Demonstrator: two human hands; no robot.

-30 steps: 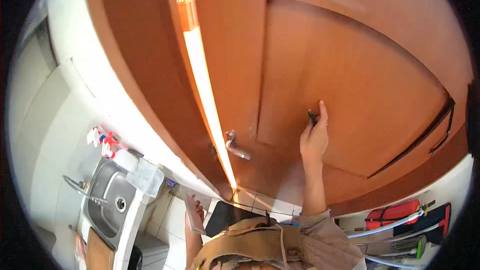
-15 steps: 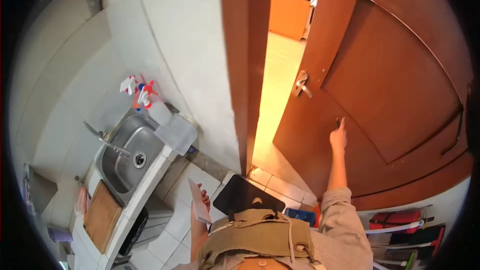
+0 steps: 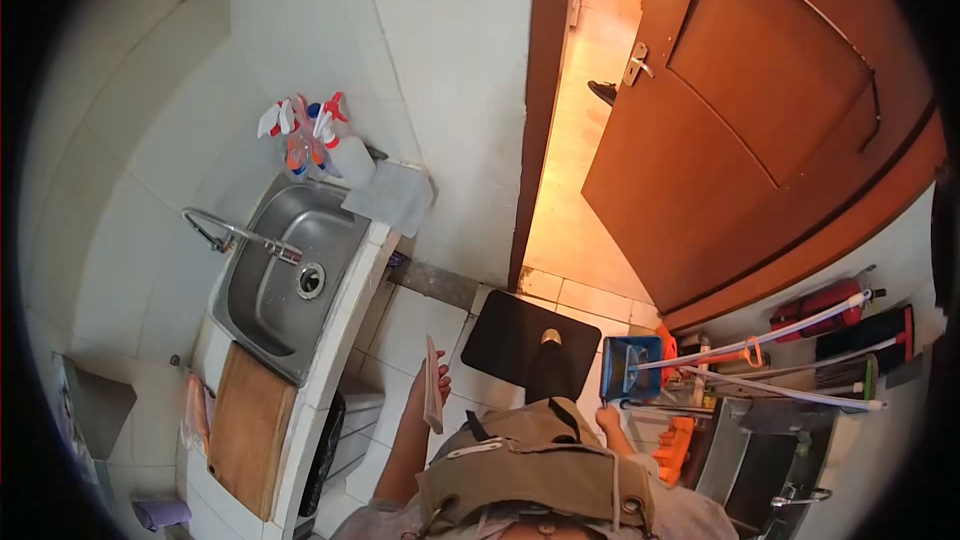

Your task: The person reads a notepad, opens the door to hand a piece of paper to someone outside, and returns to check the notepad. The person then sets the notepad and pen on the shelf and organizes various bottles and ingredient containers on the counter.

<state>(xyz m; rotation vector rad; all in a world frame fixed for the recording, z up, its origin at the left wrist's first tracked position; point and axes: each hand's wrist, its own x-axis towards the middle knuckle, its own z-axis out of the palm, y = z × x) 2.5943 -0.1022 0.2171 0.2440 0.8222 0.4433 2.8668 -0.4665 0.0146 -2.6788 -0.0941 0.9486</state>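
My left hand (image 3: 442, 382) is closed around a thin, flat white slab (image 3: 432, 385), held on edge beside the apron; its exact kind I cannot make out. My right hand (image 3: 608, 420) is low on the right, just below a blue dustpan (image 3: 620, 372). Its fingers are curled, with a small dark tip showing at them; whatever they hold is too small to name. A brown wooden door (image 3: 680, 180) with a metal handle (image 3: 637, 64) stands partly open ahead. I wear an olive apron (image 3: 530, 475), and one foot rests on a black mat (image 3: 500, 335).
On the left are a steel sink (image 3: 265, 285) with a spring faucet (image 3: 250, 237), several spray bottles (image 3: 350, 158) and a wooden board (image 3: 250, 430). At right stand long-handled cleaning tools (image 3: 780, 330) and a dark basin (image 3: 760, 450). A shoe (image 3: 602, 92) shows beyond the doorway.
My right hand has dropped from its outstretched position before the door to beside the dustpan. The door gap looks wider, and the view has tilted down. My left hand keeps the slab.
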